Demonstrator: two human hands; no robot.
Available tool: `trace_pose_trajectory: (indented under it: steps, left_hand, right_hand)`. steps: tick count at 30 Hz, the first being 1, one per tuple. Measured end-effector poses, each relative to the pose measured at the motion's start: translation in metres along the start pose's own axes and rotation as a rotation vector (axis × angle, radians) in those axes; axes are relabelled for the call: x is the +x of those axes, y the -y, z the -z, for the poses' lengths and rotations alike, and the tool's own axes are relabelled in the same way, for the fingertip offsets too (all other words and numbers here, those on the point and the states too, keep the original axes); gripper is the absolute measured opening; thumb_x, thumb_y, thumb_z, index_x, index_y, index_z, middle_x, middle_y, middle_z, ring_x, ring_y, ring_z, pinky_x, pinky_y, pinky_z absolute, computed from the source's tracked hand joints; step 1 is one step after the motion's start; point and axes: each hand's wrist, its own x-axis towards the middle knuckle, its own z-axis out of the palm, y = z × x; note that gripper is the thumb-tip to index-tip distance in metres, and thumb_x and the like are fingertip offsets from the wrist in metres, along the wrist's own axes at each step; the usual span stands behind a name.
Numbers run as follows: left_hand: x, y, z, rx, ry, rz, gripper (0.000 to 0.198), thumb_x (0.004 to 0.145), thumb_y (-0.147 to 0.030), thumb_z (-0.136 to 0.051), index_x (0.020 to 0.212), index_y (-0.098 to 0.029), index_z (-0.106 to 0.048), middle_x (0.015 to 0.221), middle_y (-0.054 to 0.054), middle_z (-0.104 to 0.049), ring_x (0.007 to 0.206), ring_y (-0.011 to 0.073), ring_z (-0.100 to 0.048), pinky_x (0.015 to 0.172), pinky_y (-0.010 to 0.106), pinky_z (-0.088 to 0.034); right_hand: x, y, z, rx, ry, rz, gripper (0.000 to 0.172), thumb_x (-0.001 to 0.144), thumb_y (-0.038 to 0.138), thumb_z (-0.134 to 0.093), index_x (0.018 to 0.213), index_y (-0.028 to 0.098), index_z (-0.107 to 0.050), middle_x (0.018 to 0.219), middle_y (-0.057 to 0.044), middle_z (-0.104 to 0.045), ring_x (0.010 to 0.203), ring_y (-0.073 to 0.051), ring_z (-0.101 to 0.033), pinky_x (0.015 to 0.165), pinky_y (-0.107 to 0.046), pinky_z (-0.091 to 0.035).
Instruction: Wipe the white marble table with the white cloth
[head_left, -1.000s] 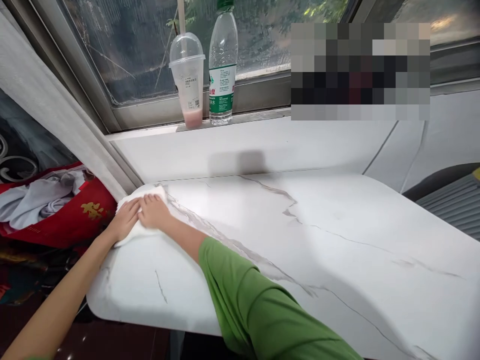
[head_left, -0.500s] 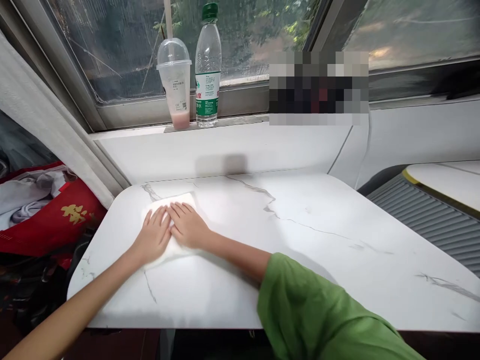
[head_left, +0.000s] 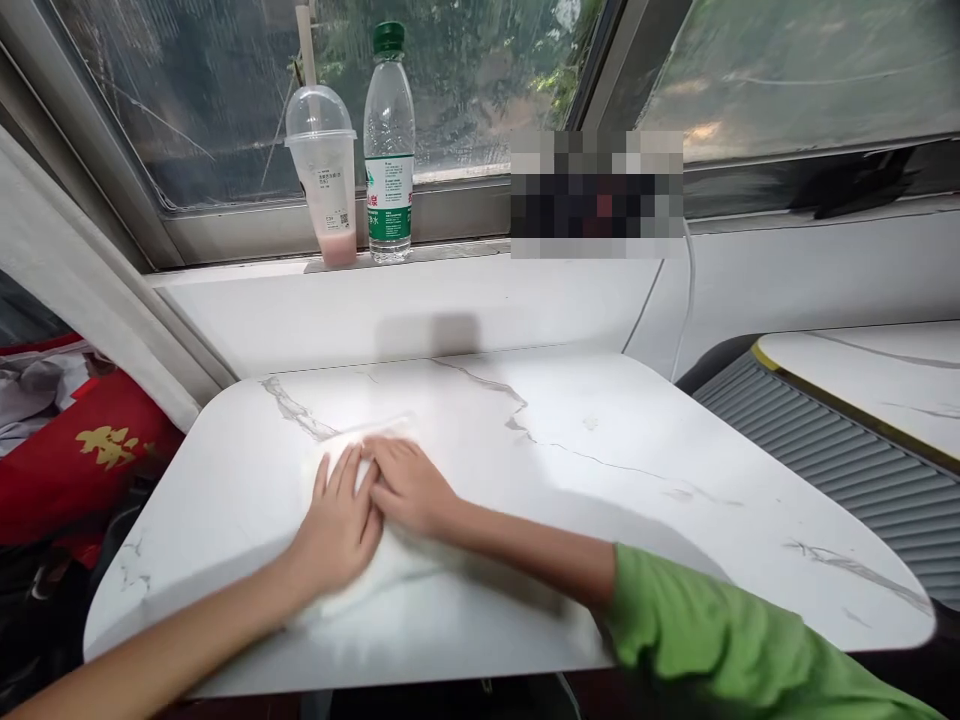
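Observation:
A thin white cloth [head_left: 401, 562] lies spread on the white marble-patterned tabletop [head_left: 570, 560], slightly blurred. My left hand [head_left: 339, 525] rests flat on it, fingers stretched toward the window. From the other side, my right hand [head_left: 414, 488] presses on the cloth, palm down. Its fingers lie flat and a little bent, and their tips meet the fingers of my left hand. Neither hand has the cloth gripped between its fingers. The cloth's middle is covered by both hands.
On the window ledge stand a lidded plastic cup [head_left: 330, 190] with a straw and a water bottle [head_left: 390, 190] with a green cap. A red bag [head_left: 67, 450] holding cloth items is at the left, beside a pale curtain [head_left: 97, 270]. At the right is a ribbed grey surface [head_left: 817, 440].
Both hands and the cloth have slid across the tabletop toward me and slightly right. The camera view has shifted a little too. My hands remain together on the cloth.

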Motion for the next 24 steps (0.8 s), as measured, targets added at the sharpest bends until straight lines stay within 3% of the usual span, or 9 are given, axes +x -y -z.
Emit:
trace_pose_trajectory:
  steps: [6,9,12,16,20,24]
  left_hand:
    - [0.110,0.045,-0.021,-0.024,0.034,0.134,0.045,0.094,-0.025,-0.028,0.136,-0.011,-0.037,0.143,0.013,-0.038,0.135,0.0236,-0.029,0.112,0.046,-0.016]
    - [0.137,0.046,-0.027,-0.020,0.013,0.199,0.045,0.093,-0.021,-0.028,0.135,-0.010,-0.038,0.143,0.014,-0.037,0.135,0.0234,-0.029,0.112,0.045,-0.016]
    - [0.138,0.038,-0.030,-0.007,-0.006,0.197,0.044,0.093,-0.021,-0.028,0.134,-0.009,-0.039,0.144,0.014,-0.036,0.135,0.0237,-0.029,0.112,0.045,-0.016]
    - [0.119,0.013,-0.030,0.000,-0.005,0.161,0.046,0.093,-0.023,-0.029,0.136,-0.008,-0.038,0.144,0.015,-0.036,0.135,0.0256,-0.028,0.112,0.047,-0.015]
    - [0.093,-0.037,-0.026,-0.054,-0.005,0.104,0.050,0.092,-0.026,-0.031,0.139,-0.007,-0.034,0.145,0.017,-0.034,0.137,0.0283,-0.025,0.112,0.051,-0.014]
    - [0.071,-0.098,-0.017,-0.167,0.085,-0.015,0.055,0.093,-0.031,-0.031,0.142,-0.005,-0.029,0.148,0.019,-0.026,0.138,0.0330,-0.018,0.111,0.056,-0.009]
  right_hand:
    - [0.082,-0.072,0.010,-0.119,-0.134,-0.024,0.032,0.082,0.014,-0.037,0.108,0.013,-0.054,0.111,-0.011,-0.062,0.105,-0.021,-0.052,0.098,-0.037,-0.033]
    - [0.095,-0.093,0.017,-0.120,-0.146,-0.033,0.033,0.082,0.012,-0.035,0.109,0.014,-0.054,0.112,-0.010,-0.062,0.106,-0.020,-0.052,0.099,-0.037,-0.032]
    - [0.089,-0.098,0.019,-0.127,-0.150,-0.026,0.034,0.083,0.012,-0.035,0.111,0.014,-0.054,0.114,-0.011,-0.061,0.108,-0.021,-0.051,0.100,-0.037,-0.031]
    - [0.056,-0.089,0.026,-0.143,-0.131,-0.005,0.033,0.083,0.013,-0.036,0.110,0.013,-0.054,0.111,-0.011,-0.062,0.104,-0.021,-0.053,0.099,-0.038,-0.032]
    - [-0.003,-0.072,0.041,-0.173,-0.104,0.014,0.035,0.084,0.015,-0.034,0.113,0.013,-0.053,0.115,-0.012,-0.060,0.107,-0.023,-0.051,0.100,-0.042,-0.034]
    - [-0.079,-0.061,0.059,-0.216,-0.111,-0.020,0.043,0.083,0.015,-0.033,0.123,0.014,-0.049,0.125,-0.012,-0.056,0.120,-0.024,-0.046,0.104,-0.045,-0.032]
